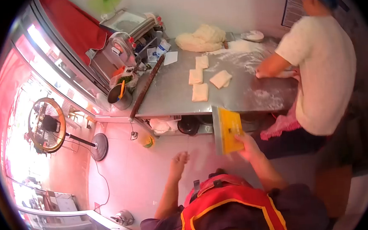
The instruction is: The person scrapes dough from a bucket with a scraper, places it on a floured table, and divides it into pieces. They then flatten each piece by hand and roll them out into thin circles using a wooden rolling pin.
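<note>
My right hand (248,147) grips a yellow tray (228,130) by its lower right corner, fingers closed on the edge, holding it tilted in the air just below the near edge of the worktop (174,99). My left hand (179,159) is free, fingers loosely curled and holding nothing, raised above the pink floor (128,173) and apart from the tray.

On the worktop, four folded dough pieces (200,92) lie in a loose group near the middle: one close to the near edge, two behind it, one to the right. A large dough mound (201,39) sits at the far edge, with a small bowl (252,35) to its right. Flour (243,54) is scattered over the right half of the worktop. A long rolling pin (147,87) lies along the left edge, running from the far side toward the near left corner. Just past that edge stands a metal pot (119,97) with an orange-handled tool in it, and behind it a dough machine (126,40) at the far left corner.

Another person in a white shirt (322,70) stands at the right end of the worktop, hands (270,73) pressing on dough at the right edge.

Under the worktop I see a bottle (146,139) near the left leg. A standing fan (46,125) is on the floor well to the left.
</note>
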The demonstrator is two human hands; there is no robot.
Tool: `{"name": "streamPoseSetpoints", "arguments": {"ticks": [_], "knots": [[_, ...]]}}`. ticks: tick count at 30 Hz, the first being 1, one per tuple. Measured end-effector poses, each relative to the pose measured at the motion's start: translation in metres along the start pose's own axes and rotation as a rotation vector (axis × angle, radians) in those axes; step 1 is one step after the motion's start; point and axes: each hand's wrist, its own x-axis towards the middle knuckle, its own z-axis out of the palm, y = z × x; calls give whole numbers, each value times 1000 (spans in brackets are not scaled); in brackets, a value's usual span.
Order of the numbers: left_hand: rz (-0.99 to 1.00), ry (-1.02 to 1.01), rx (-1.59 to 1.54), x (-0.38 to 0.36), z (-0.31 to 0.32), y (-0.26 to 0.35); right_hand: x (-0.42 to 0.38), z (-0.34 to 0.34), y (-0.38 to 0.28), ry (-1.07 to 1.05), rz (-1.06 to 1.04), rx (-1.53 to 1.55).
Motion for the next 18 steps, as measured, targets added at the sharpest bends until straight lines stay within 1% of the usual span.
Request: {"name": "streamPoseSetpoints", "arguments": {"ticks": [1, 2, 3, 6, 9, 12, 15, 18], "knots": [[-45, 3, -90, 26, -6, 10, 24, 14, -20, -50, -17, 61], [-33, 8, -153, 46, -8, 17, 50, 18, -34, -39, -28, 24], [-18, 13, -211, 60, -9, 39, 77, 21, -44, -30, -41, -8], [45, 11, -224, 123, -1, 55, 135, 29, -62, 15, -82, -55], [283, 12, 291, 196, 12, 91, 172, 15, -73, 120, -122, -80], [559, 127, 556, 301, 33, 90, 205, 11, -89, 267, -214, -117], [672, 82, 526, 391, 59, 103, 235, 23, -129, 399, -332, -227], [688, 8, 630, 457, 94, 145, 271, 45, -173, 504, -459, -341]]}}
